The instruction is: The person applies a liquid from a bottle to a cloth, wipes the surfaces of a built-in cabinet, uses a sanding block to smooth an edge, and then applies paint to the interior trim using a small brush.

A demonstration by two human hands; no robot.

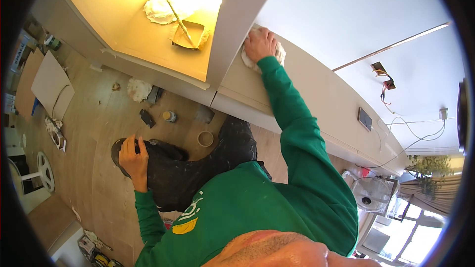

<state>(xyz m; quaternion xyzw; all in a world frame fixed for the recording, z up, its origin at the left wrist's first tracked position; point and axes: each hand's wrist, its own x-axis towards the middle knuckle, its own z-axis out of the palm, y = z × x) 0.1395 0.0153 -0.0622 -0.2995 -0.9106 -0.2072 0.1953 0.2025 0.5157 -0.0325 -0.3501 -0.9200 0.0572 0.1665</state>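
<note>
My right hand (261,44) presses a bunched white rag (251,60) onto the beige cabinet top (302,71), at the end beside the upright panel. Its fingers curl over the rag, and my green-sleeved arm stretches far forward. Lower down on the left, my left hand (133,162) has its fingers stretched out, with nothing visible in it. It hangs over my dark trouser leg and black shoe (118,153); whether it touches them I cannot tell. In the lit niche left of the panel lie a small tray (195,34), a stick (178,20) leaning across it, and a crumpled white cloth (159,10).
On the floor ahead are a small tin (169,116), a round ring-shaped item (205,139), another white rag (139,90) and dark blocks. A phone (364,118) lies farther along the cabinet top. Loose wires hang from a wall opening (384,75). Boards (52,86) lean at the left.
</note>
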